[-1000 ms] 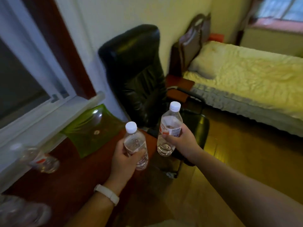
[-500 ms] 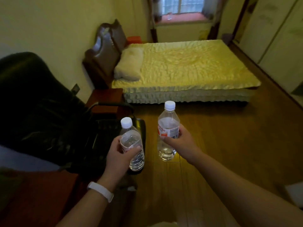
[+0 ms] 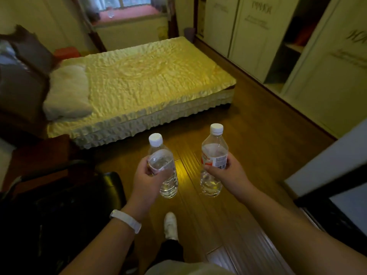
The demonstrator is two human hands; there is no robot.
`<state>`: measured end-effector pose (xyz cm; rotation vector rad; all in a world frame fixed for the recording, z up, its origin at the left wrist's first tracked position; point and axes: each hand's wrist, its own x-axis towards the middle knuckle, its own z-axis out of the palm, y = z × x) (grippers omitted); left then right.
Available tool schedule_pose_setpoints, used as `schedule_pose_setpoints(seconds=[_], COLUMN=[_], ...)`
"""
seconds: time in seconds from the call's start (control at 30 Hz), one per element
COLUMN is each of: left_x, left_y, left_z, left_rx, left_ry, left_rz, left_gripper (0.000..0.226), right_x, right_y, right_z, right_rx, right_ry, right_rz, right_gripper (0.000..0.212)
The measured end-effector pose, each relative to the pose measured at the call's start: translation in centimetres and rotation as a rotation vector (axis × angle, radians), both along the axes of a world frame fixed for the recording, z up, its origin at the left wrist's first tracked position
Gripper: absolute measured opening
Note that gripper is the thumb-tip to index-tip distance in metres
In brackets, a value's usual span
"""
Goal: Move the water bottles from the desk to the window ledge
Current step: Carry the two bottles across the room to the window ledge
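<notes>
My left hand (image 3: 147,179) grips a clear water bottle with a white cap (image 3: 164,175), held upright above the wooden floor. My right hand (image 3: 230,175) grips a second clear bottle (image 3: 213,153) with a red and white label, also upright, a little higher and to the right. A white band sits on my left wrist. The window ledge (image 3: 129,15) lies far ahead beyond the bed, pinkish, with a small clear object standing on it. The desk is out of view.
A bed with a yellow cover (image 3: 143,84) fills the middle. A black chair (image 3: 65,205) stands at the lower left. White wardrobe doors (image 3: 258,40) line the right wall. A dark-edged white panel (image 3: 327,175) juts in at the right. My white shoe (image 3: 170,225) is on the floor.
The view has swung right, away from the desk and its window, past the chair toward the bed and the far window. Both hands still hold their bottles, now over open floor.
</notes>
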<state>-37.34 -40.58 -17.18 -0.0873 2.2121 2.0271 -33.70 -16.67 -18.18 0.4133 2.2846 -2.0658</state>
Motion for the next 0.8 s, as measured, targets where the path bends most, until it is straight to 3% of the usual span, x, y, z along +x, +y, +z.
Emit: schedule_pose_setpoints(seconds=[0.43,0.8], left_x=[-27.3,-40.8], left_y=[0.3,5.0], left_z=[-2.1,-1.6], left_rx=[0.027,0.004], left_ry=[-0.053,-0.026], left_rz=[-0.157,-0.204], left_gripper=[0.051,0.043], right_x=[-22.1,-33.9], right_y=[1.2,6.1], right_z=[0.4,0.3], right_rx=[0.067,0.0], right_ry=[-0.05,-0.022], right_rz=[-0.114,-0.224], right_gripper=[0.047,0.048])
